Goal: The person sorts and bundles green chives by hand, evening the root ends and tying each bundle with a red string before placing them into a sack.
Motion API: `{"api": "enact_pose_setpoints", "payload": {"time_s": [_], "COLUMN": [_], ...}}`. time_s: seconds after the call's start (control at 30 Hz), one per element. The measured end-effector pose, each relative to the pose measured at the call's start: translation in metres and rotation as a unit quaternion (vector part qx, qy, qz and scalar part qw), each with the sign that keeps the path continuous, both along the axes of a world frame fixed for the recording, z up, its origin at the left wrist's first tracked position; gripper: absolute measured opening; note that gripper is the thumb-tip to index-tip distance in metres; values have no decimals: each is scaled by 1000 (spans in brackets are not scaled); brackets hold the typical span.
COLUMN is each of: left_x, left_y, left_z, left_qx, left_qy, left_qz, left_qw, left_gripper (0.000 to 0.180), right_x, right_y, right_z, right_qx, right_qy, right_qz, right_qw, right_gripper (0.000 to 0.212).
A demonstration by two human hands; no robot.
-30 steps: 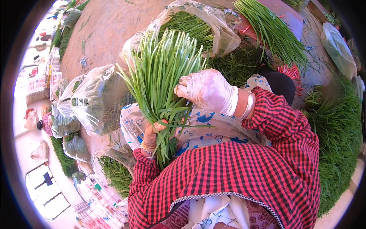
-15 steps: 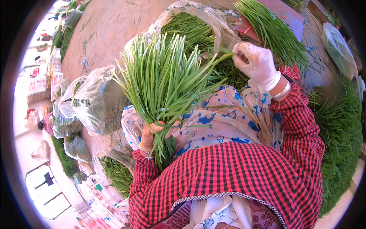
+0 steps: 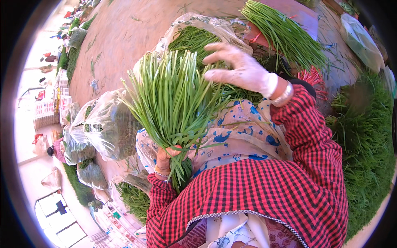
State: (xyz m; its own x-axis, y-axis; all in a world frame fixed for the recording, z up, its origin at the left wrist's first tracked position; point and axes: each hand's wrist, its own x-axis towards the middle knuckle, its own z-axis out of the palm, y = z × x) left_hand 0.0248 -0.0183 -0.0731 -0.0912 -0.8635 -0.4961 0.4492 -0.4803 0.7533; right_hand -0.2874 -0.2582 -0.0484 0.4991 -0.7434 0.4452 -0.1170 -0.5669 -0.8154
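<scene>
My left hand (image 3: 166, 159) is closed round the lower part of a thick bunch of green chives (image 3: 171, 99). The bunch stands nearly upright, its pale cut ends fanning out at the top and its leaf tips hanging below my fist. Beside its upper right is my right hand (image 3: 237, 70), in a thin whitish glove, with fingers spread and nothing visible in them. A plastic apron (image 3: 248, 136) with blue prints covers my lap under the bunch. Behind the bunch, an open clear plastic bag (image 3: 240, 39) holds more chives (image 3: 194, 39).
Another bunch of chives (image 3: 285, 37) lies at the far right, near red ties (image 3: 311, 82). A large heap of greens (image 3: 364, 157) fills the right side. Filled plastic bags (image 3: 109, 128) stand at left on the brown floor (image 3: 120, 41). A person (image 3: 58, 151) is at the far left.
My right hand has moved left toward the bunch and its fingers have spread. The green leaf it pinched no longer shows in it. My left hand keeps its grip.
</scene>
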Motion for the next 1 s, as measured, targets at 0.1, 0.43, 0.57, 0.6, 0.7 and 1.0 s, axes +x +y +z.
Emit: {"api": "enact_pose_setpoints", "payload": {"time_s": [0.1,0.43,0.57,0.6,0.7,1.0], "left_x": [5,3,20,30,30,-61], "left_y": [1,8,14,21,13,-63], "left_z": [-7,-4,-11,-22,-7,30], "left_qx": [1,18,-48,-47,-35,-101], "left_qy": [-18,-49,-9,-46,-13,-5], "left_qz": [-14,10,-9,14,33,25], "left_qw": [1000,999,999,998,999,995], "left_gripper": [62,61,39,42,46,64], "right_x": [30,-16,-86,-95,-102,23], "right_y": [-5,-24,-57,-55,-31,24], "right_z": [-17,-24,-59,-65,-83,-40], "right_qx": [61,-155,-93,-38,92,498], "right_qy": [-8,47,355,446,488,-211], "right_qz": [143,-124,-209,-182,-155,395], "right_qw": [988,979,906,875,854,742], "right_gripper": [41,18,26,31,46,73]}}
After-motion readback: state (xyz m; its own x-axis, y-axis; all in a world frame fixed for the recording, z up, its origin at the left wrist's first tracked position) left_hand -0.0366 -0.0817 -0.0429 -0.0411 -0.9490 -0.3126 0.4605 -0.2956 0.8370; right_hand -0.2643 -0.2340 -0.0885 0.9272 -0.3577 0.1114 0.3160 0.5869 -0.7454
